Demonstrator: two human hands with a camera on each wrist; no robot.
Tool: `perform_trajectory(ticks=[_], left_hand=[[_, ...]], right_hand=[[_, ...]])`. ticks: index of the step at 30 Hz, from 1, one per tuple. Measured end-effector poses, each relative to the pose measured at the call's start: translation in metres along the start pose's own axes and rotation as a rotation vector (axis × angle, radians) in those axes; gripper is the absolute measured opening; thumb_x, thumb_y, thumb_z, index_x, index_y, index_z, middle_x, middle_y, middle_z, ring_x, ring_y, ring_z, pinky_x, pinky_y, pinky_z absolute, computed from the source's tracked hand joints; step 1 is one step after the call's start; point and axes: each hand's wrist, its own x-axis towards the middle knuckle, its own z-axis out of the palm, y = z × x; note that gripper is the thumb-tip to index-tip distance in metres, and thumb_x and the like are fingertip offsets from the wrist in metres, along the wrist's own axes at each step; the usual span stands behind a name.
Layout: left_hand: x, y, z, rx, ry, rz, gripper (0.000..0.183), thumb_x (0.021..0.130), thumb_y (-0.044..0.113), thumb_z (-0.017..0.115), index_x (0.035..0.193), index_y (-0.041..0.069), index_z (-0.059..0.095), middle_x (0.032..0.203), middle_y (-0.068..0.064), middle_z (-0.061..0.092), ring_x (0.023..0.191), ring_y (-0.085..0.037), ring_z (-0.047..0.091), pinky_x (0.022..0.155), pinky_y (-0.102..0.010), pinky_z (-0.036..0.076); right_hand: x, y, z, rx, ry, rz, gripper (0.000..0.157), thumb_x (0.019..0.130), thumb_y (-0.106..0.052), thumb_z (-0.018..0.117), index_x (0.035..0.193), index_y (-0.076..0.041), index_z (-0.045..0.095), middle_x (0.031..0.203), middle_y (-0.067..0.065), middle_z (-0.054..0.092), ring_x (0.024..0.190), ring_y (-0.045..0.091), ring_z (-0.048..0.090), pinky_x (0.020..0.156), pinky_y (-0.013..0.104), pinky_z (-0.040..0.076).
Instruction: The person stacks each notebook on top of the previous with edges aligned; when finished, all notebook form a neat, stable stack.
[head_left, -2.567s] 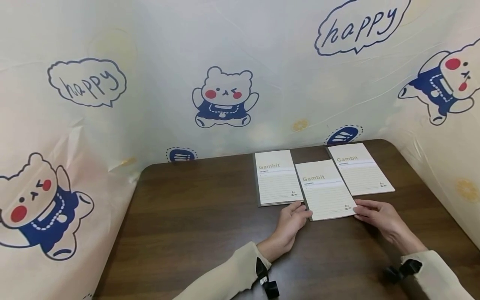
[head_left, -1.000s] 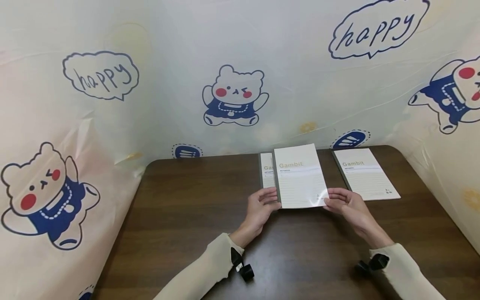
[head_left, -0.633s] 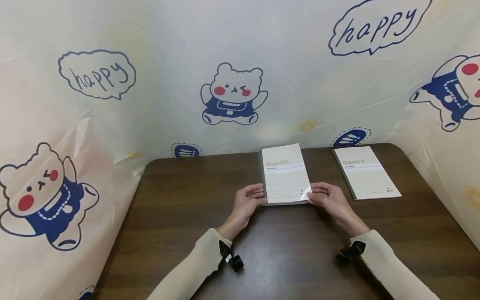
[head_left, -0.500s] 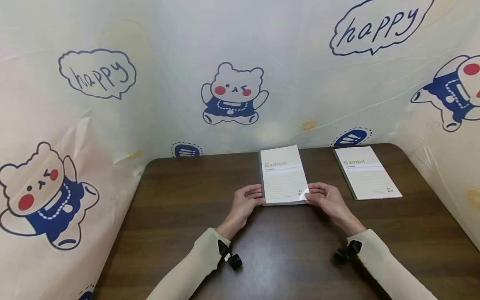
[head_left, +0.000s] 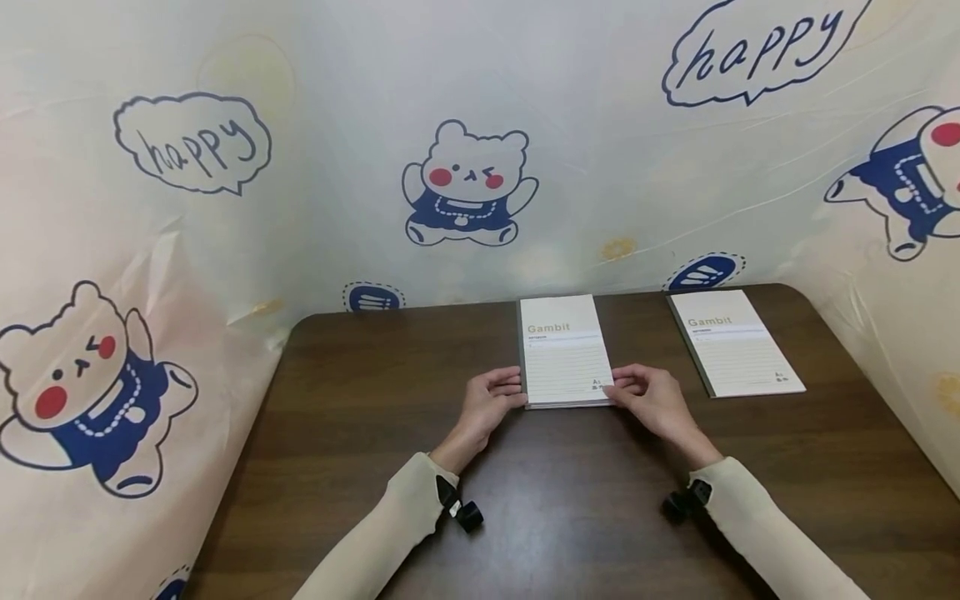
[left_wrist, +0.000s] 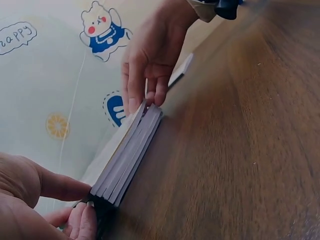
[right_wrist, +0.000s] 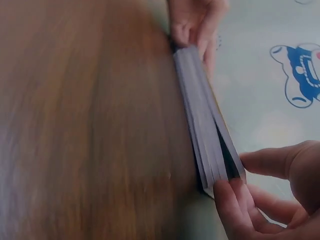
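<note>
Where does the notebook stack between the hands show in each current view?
Head: the notebook stack sits right of centre, cover facing up.
Left wrist: the notebook stack lies left of centre, edge-on, slanting up rightward.
Right wrist: the notebook stack shows edge-on, mostly right of centre, slanting down rightward.
Shared landmark: the right hand, at its near right corner in all three.

A pale backdrop (head_left: 337, 100) printed with bears (head_left: 463, 187) and "happy" bubbles (head_left: 193, 143) rises behind a brown table (head_left: 375, 367).
</note>
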Motion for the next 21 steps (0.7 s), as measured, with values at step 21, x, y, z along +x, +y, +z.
perform_trajectory(ticks=[21], left_hand=[[-0.0016,-0.006,0.0012,0.062,0.022,0.057,0.047,0.083,-0.004,0.079,0.13,0.0,0.071,0.123,-0.02,0.074,0.11,-0.029,0.072,0.081,-0.018,0.056]], right_hand=[[-0.0035,0.0045,0.0061,-0.193,0.109,-0.142,0.028,0.091,-0.014,0.081,0.112,0.005,0.079,0.095,0.018,0.077,0.078,0.02,0.069,0.064,0.019,0.049]])
